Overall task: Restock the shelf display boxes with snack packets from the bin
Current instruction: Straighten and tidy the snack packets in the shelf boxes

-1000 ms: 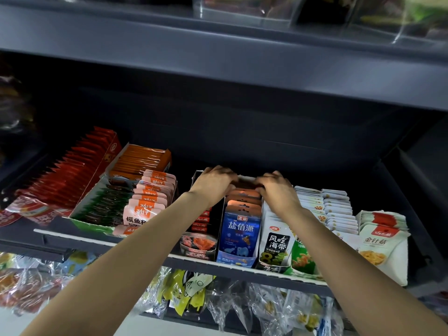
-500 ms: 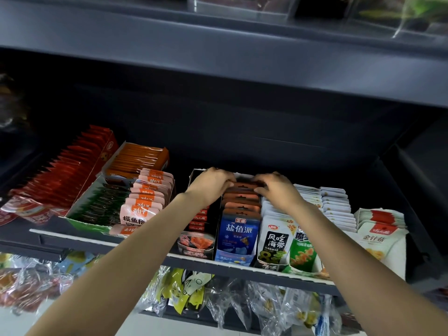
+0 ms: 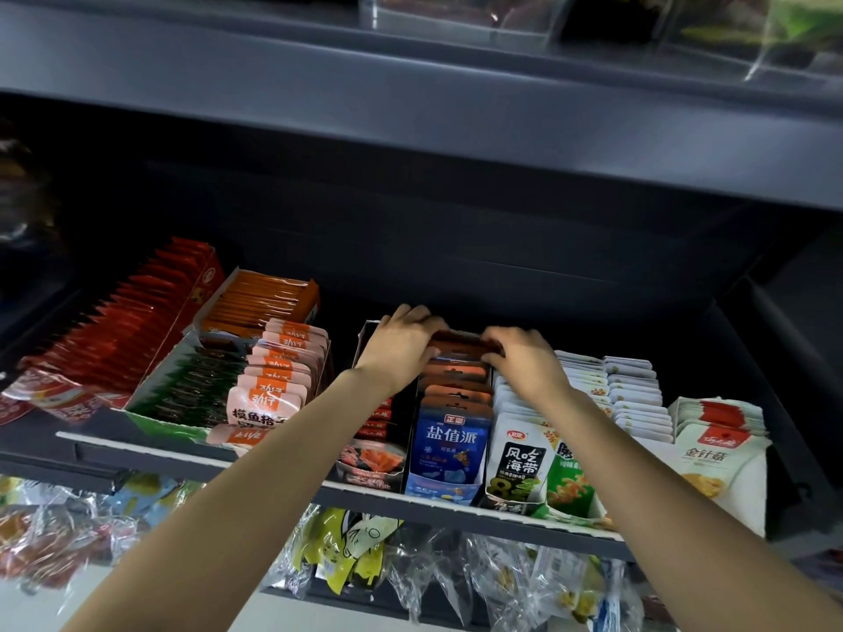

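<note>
I see the shelf (image 3: 456, 506) carrying display boxes. The blue packet row (image 3: 449, 442) stands mid-shelf. Behind its front packet, my left hand (image 3: 401, 353) and right hand (image 3: 524, 362) grip the rearmost orange-topped packets (image 3: 458, 346), fingers curled over their tops.

Both hands are meeting at twelve o'clock over the back of the middle display box (image 3: 449, 488), left hand (image 3: 399, 346) at its nine o'clock, right hand (image 3: 524, 362) at three. The box is sitting on the shelf (image 3: 273, 467), packets (image 3: 451, 394) standing in it front to back.
</note>
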Available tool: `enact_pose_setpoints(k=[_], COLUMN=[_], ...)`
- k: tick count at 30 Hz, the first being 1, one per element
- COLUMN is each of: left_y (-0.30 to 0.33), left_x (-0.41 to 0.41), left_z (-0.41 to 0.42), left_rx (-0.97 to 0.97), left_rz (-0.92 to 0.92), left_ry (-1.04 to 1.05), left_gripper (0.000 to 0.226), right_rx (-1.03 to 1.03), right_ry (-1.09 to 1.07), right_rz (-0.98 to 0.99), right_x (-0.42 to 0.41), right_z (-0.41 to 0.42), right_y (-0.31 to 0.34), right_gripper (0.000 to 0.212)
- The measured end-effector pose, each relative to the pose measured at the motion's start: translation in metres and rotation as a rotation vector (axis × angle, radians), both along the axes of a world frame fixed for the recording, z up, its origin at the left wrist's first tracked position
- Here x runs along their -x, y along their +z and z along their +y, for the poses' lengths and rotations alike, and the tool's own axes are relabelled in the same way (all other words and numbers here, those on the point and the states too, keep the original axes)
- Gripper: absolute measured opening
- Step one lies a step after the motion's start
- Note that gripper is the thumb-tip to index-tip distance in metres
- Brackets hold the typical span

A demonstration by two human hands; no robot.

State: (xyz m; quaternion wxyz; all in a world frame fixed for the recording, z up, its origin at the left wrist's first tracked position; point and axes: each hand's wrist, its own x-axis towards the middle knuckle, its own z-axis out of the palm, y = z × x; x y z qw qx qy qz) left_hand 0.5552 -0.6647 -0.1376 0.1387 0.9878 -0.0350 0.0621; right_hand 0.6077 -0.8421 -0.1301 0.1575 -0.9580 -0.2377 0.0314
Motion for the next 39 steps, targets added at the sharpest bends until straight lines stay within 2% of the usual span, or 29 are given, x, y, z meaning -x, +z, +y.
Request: enact_pose_setpoints(k=[5, 9, 13, 17, 19, 21, 24, 29, 33, 37, 39], left_y=[-0.005, -0.004, -0.005, -0.006, -0.007, -0.008, -0.008, -0.004, -0.009, -0.015, -0.016], left_x=[0.003, 0.005, 0.006, 0.006, 0.004, 0.003, 0.0, -0.002, 0.002, 0.002, 0.002], left_z=[0.005, 0.004, 0.003, 0.006, 0.007, 0.007, 0.007, 0.006, 0.004, 0.006, 0.005], left_rx=[-0.214, -0.201, -0.148, 0.015, 0.082, 0.079, 0.019, -0.006, -0.057, -0.254, -0.282], left_rz=[-0.039, 0.02, 0.018, -0.005, -0.014, 0.003, 0.035, 0.027, -0.041, 0.047, 0.063], left_ry=[-0.02, -0.029, -0.036, -0.04, -0.046, -0.069, -0.07, -0.031, -0.051, -0.099, -0.092], left_gripper=[0.048, 0.05, 0.045, 0.037, 0.034, 0.033, 0.034, 0.038, 0.047, 0.052, 0.052], right_rx=[0.099, 0.119, 0.08, 0.008, -0.024, -0.062, -0.13, -0.112, -0.082, 0.133, 0.186], right_ry=[0.02, 0.006, 0.021, 0.099, 0.122, 0.104, 0.031, 0.001, 0.002, 0.083, 0.109], right_rz=[-0.137, -0.119, 0.067, 0.335, 0.395, 0.327, 0.107, -0.083, -0.126, -0.144, -0.133], right_x=[0.009, 0.01, 0.0, -0.01, -0.011, -0.012, -0.01, -0.002, -0.001, 0.002, 0.0], right_z=[0.003, 0.006, 0.006, -0.001, -0.004, -0.005, -0.006, 0.001, 0.004, 0.007, 0.005], right_y=[-0.005, -0.002, 0.001, 0.01, 0.011, 0.006, -0.008, -0.015, -0.019, -0.02, -0.017], right_gripper=[0.032, 0.031, 0.029, 0.028, 0.028, 0.025, 0.022, 0.028, 0.04, 0.049, 0.05])
